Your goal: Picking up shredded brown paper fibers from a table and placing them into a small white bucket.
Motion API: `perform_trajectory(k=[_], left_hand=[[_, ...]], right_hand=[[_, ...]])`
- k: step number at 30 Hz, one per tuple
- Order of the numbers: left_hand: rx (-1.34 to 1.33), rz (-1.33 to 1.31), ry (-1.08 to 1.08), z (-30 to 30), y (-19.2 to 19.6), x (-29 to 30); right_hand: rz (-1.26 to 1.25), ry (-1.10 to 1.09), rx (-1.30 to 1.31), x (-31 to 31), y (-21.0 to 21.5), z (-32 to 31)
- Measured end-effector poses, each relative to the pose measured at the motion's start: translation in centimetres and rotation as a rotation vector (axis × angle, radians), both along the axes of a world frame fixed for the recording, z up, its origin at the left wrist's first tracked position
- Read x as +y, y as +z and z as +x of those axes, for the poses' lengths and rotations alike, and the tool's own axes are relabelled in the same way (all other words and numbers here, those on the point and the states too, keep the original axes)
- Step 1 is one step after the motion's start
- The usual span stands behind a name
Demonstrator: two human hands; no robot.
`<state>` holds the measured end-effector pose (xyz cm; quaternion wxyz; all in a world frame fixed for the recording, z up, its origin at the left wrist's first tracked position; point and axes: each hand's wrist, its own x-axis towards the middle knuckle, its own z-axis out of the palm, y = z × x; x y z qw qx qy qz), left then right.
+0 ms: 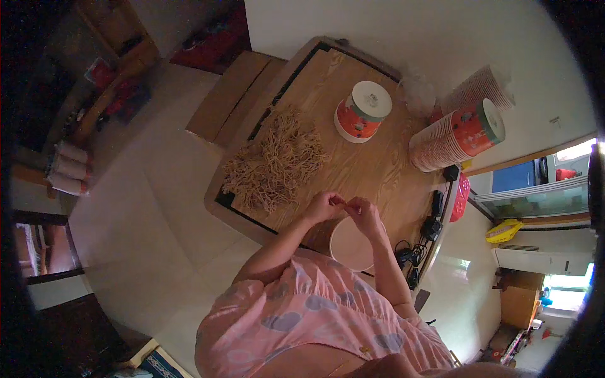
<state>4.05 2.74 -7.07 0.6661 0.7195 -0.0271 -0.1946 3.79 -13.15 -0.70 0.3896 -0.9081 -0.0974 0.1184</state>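
My left hand (pixel 324 207) and my right hand (pixel 364 215) meet fingertip to fingertip over the near part of the wooden table (pixel 372 167). Both are closed in a pinch, and whatever small thing they hold is too small to make out. Right below them, close to my body, sits a round paper tub (pixel 353 247) with a pale inside or top, partly covered by my right forearm. Just beyond my left hand lies a tangled heap of beige twisted cords (pixel 277 160). Farther back stands a red paper tub (pixel 359 120) topped with a white disc.
A long stack of red and white paper tubs (pixel 450 137) lies at the table's right, with another stack (pixel 479 91) behind it. Black adapters and cables (pixel 416 252) lie along the right edge. A cardboard box (pixel 233 94) adjoins the far left side.
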Motion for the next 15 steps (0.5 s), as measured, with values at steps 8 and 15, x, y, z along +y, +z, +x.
perform_trajectory(k=[8, 15], left_hand=[[-0.067, 0.033, 0.000, -0.1, -0.2, 0.1], [0.044, -0.084, 0.064, -0.2, -2.0, 0.0]], right_hand=[[-0.004, 0.007, -0.007, -0.1, -0.1, 0.1], [-0.018, -0.031, -0.014, -0.2, -0.9, 0.1]])
